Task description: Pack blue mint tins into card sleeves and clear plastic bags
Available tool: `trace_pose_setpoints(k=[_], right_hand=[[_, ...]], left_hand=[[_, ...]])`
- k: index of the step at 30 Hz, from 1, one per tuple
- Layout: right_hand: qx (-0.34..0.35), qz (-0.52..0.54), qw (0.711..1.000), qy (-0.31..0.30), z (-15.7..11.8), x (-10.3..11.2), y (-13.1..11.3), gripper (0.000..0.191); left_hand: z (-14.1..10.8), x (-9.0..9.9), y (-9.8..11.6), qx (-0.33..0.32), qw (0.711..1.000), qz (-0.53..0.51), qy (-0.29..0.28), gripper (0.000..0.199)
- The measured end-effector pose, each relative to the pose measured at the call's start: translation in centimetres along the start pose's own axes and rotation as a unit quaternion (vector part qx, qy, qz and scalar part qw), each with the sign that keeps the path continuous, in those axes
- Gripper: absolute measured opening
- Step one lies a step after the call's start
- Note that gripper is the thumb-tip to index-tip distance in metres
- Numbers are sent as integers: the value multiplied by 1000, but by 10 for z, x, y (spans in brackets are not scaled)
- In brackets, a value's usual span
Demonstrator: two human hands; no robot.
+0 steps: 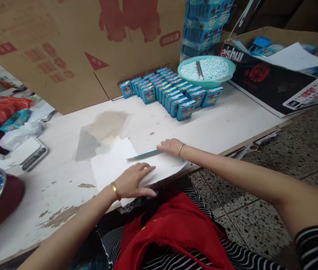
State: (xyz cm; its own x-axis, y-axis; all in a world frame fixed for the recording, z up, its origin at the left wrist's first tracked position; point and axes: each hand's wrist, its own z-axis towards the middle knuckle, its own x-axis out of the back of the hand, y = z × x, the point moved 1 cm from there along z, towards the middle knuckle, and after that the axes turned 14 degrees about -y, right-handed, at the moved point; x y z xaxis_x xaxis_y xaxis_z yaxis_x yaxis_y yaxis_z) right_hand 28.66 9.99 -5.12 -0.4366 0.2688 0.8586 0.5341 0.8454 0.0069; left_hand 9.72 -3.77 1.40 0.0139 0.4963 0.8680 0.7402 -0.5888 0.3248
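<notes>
My right hand point(171, 147), with a thin bangle at the wrist, is closed on the end of a thin flat piece with a blue edge point(143, 154), perhaps card. That piece lies low over white paper sheets point(106, 165) at the table's near edge. Over the right part of the same sheets, my left hand point(133, 180) is spread with thumb and fingers apart, holding nothing. A gold bracelet circles that wrist. Beyond my hands stand rows of small blue printed boxes point(185, 110).
A teal basin point(217, 80) of small pale pieces holds a dark scoop-like tool point(199, 70). A black carton point(260, 82) is at right, a big cardboard box point(71, 71) behind. Left are a white scale point(33, 153) and a dark red bowl point(9, 202) of blue-wrapped pieces.
</notes>
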Motion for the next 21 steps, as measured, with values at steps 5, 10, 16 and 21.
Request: trace_pose_setpoints(k=[5, 10, 16, 21], right_hand=[[5, 87, 993, 75, -16, 12, 7, 46], [56, 142, 939, 309, -69, -2, -29, 48], [3, 42, 928, 370, -65, -63, -64, 31], [-54, 57, 941, 329, -59, -63, -64, 19]], left_hand=[[13, -15, -5, 53, 989, -141, -11, 30], [39, -8, -41, 113, 956, -269, 37, 17], [35, -29, -35, 40, 992, -30, 114, 32], [25, -49, -14, 106, 987, 77, 97, 27]])
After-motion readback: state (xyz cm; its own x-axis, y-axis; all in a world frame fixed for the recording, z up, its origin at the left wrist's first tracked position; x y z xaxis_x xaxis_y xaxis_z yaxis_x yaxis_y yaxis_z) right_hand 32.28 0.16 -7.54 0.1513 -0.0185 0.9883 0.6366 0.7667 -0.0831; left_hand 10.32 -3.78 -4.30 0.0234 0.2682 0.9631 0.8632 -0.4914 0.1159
